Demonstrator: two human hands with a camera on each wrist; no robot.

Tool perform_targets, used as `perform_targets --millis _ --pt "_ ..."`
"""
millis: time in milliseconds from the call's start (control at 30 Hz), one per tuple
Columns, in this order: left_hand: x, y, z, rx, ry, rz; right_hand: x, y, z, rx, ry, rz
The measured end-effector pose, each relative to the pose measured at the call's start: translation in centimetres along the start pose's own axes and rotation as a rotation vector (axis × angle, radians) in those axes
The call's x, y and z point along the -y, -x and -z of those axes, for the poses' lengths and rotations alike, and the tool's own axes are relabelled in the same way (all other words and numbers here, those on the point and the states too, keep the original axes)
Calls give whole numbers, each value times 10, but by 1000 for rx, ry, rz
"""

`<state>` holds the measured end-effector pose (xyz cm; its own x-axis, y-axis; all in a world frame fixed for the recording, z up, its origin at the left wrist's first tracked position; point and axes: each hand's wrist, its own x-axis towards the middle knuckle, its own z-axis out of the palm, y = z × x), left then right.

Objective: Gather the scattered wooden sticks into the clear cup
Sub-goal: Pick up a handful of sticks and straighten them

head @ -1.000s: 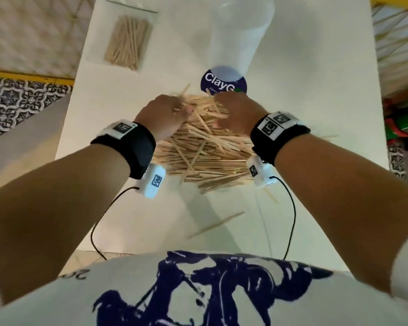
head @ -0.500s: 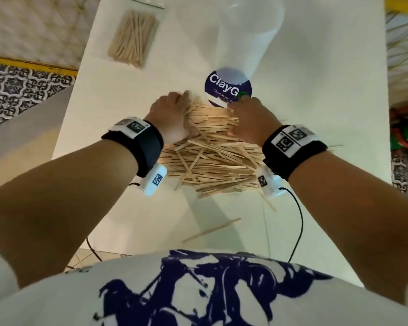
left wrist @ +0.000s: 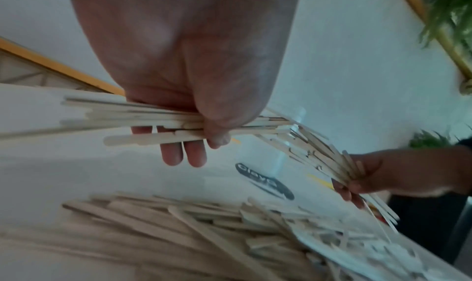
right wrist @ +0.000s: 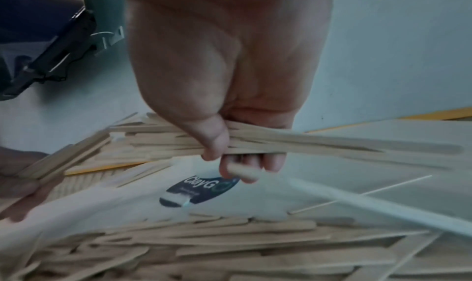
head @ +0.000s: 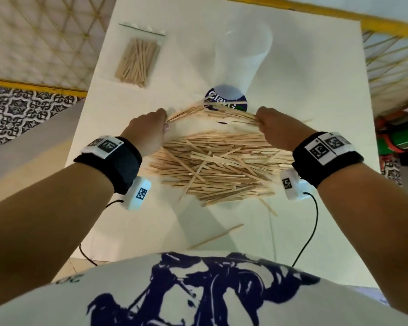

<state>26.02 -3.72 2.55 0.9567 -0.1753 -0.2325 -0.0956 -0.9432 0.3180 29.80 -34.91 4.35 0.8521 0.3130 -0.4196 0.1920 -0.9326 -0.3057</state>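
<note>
A big pile of flat wooden sticks lies on the white table. Above its far edge I hold a bundle of sticks lifted off the pile, one end in each hand. My left hand grips the left end, thumb over the sticks and fingers under. My right hand grips the right end the same way. The clear cup stands just beyond the bundle, on a dark blue round label.
A clear zip bag of more sticks lies at the table's far left. Two loose sticks lie near the front edge. Wrist cables hang over that edge. A green and red object stands off the table on the right.
Both hands were pressed into the far side of the pile; they have since spread apart and lifted a bundle of sticks off it, towards the cup.
</note>
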Motion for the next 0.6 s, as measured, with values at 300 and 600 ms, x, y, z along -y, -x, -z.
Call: perform_targets --millis 300,600 --pt "-60 11 12 -17 885 251 57 24 2 -120 -810 -120" --pt "-95 2 -22 39 682 -98 120 10 -35 -404 -1072 -246"
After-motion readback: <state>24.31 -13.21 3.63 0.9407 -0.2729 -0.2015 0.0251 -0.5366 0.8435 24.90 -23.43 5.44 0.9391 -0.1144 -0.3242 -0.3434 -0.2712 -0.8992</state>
